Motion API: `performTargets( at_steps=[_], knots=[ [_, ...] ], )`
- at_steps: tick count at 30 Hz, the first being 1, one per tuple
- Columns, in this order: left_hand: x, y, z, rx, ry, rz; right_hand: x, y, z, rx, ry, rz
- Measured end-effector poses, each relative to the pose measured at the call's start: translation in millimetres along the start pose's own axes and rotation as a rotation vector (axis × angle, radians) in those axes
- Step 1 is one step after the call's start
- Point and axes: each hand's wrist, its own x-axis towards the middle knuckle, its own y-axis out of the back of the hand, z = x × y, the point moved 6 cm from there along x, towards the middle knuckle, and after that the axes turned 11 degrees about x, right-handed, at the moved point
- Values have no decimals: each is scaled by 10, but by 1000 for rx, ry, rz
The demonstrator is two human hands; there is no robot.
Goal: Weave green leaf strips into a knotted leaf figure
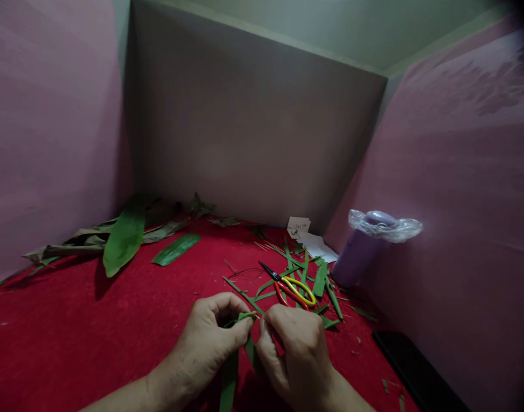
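My left hand (210, 337) pinches a folded green leaf strip (230, 380) between thumb and fingers, and the strip's ends hang below it. Close beside it on the right, my right hand (294, 343) is closed, its fingertips at a thin pale stick (257, 316) by the fold. The far end of that stick is hidden in the fingers. Just beyond my hands, scissors (288, 283) with one yellow and one red handle lie on the red cloth (116, 337) among cut leaf pieces (320, 278).
Large leaves (124, 237), some dried, lie at the back left, with a cut leaf piece (176, 249) beside them. White papers (317, 246) rest at the back right. A purple bottle (358, 257) with clear plastic around its top stands near the right wall. A black phone-like object (412, 363) lies at the right.
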Motion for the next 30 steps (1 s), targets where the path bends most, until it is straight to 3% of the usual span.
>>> performTargets(
  at_steps=[30],
  knots=[
    [2,-17,17,-81,48,-42,0,-16,6,5,-1,-18]
  ],
)
